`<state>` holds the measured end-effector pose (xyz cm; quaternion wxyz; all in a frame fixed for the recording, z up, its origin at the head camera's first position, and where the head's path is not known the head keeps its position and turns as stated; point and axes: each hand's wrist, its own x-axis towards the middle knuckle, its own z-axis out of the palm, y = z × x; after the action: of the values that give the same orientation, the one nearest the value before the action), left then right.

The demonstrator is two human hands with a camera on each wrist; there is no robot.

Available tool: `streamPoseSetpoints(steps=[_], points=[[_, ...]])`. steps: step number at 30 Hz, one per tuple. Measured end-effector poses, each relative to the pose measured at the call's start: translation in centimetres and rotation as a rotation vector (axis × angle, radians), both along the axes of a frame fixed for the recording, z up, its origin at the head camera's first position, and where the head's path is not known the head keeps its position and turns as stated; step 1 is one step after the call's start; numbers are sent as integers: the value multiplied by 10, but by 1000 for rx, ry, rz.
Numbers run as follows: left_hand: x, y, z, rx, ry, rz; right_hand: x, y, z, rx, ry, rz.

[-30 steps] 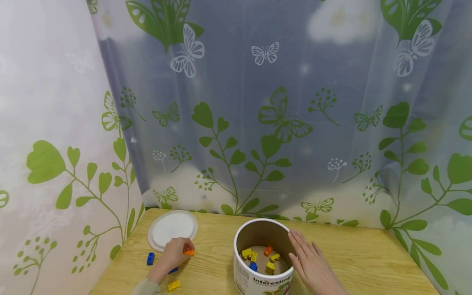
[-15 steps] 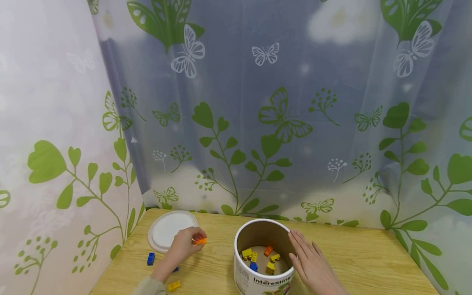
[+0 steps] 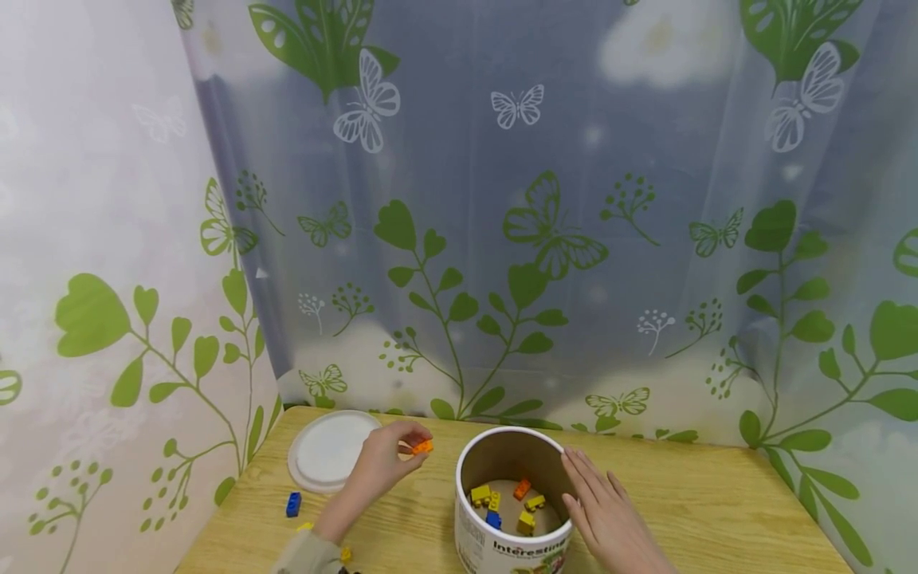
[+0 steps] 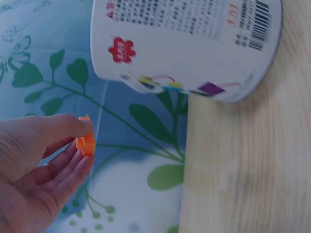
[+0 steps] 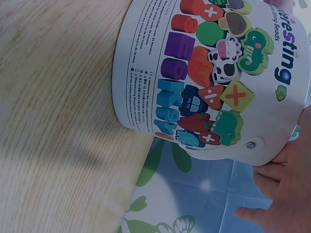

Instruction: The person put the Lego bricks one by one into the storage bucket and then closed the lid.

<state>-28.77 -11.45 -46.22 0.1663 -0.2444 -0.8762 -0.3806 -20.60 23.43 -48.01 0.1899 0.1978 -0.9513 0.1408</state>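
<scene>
My left hand (image 3: 387,461) pinches an orange toy brick (image 3: 423,447) between thumb and fingers, held above the table left of a round white bucket (image 3: 462,518). In the left wrist view the orange brick (image 4: 86,138) shows at the fingertips, apart from the bucket wall (image 4: 160,48). My right hand (image 3: 610,514) lies with straight fingers against the bucket's right rim. The right wrist view shows those fingers (image 5: 272,172) at the bucket's upper edge. Inside the bucket are several yellow bricks (image 3: 526,523), a blue brick (image 3: 493,519) and an orange-red brick (image 3: 523,488).
A round white lid (image 3: 330,450) lies on the wooden table (image 3: 688,494) at the back left, partly behind the left hand. A blue brick (image 3: 293,504) sits in front of it. Yellow pieces (image 3: 347,555) show beside the left forearm. A patterned curtain (image 3: 459,239) stands behind the table.
My left hand has lifted the orange brick and carried it right toward the bucket, past the lid. The right hand has stayed at the rim.
</scene>
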Motion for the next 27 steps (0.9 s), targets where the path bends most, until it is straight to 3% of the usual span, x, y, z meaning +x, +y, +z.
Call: streamPoseSetpoints(steps=[8, 13, 27], points=[[0, 19, 13, 35, -12, -23, 0, 1, 0, 7, -4, 2], [-1, 36, 17, 41, 19, -52, 0, 0, 1, 12, 7, 3], [-2, 87, 22, 25, -3, -194, -1, 0, 0, 7, -29, -10]])
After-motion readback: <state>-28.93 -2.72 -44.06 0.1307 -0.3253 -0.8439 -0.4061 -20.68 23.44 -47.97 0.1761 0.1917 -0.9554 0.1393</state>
